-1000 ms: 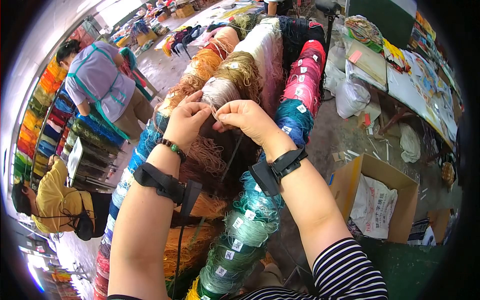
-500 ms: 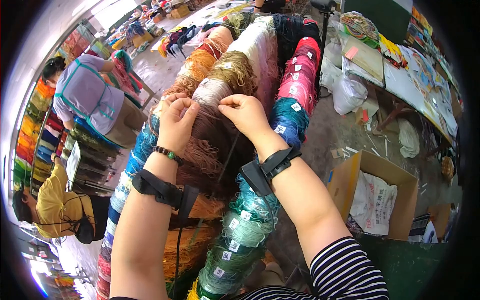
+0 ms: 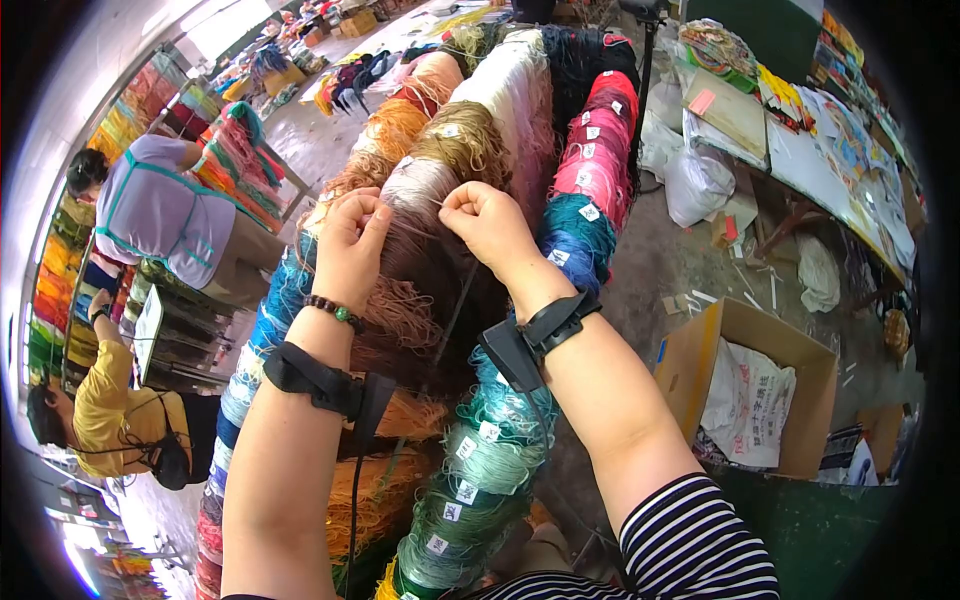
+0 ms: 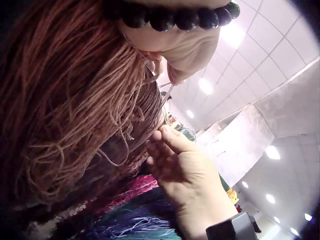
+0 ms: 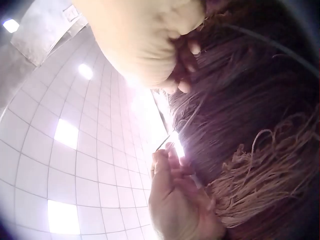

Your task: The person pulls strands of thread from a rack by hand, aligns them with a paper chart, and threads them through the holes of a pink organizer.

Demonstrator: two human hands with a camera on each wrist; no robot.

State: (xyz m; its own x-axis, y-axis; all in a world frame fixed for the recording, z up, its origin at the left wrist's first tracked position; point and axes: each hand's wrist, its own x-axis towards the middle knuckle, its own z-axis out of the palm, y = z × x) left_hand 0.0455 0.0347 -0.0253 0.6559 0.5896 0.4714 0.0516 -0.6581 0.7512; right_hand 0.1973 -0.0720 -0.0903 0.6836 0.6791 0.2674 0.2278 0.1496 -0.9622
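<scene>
At the far left, a person in a yellow top [image 3: 105, 420] is by a rack of coloured yarn [image 3: 55, 270], and a person in a light purple top [image 3: 160, 205] with teal straps leans beside it. Next comes a row of yarn bundles [image 3: 265, 320], blue in its middle and red at its lower end.

The left hand [image 3: 348, 245], with a beaded bracelet [image 3: 335, 310] at its wrist, is at the inner edge of this row. Its thumb and fingers pinch thin light strands [image 4: 165, 100], which run across to the right hand in the left wrist view. The strands are in front of the pale yarn [image 3: 415, 185] on the middle row, with brown yarn [image 3: 455, 135] just beyond it and dark reddish yarn [image 3: 405, 260] hanging below.

The right hand [image 3: 492, 232] faces the left, well apart from it, thumb and fingers drawn together on the other end of the strands; its exact grip is partly hidden.

To its right, another row goes from pink yarn [image 3: 597, 150] through teal yarn [image 3: 578, 222] to pale green yarn [image 3: 480, 455], with small white tags [image 3: 466, 491]. Farther right, a cardboard box [image 3: 690, 375] holds a printed white bag [image 3: 752, 405], and a desk [image 3: 850, 215] carries papers.
</scene>
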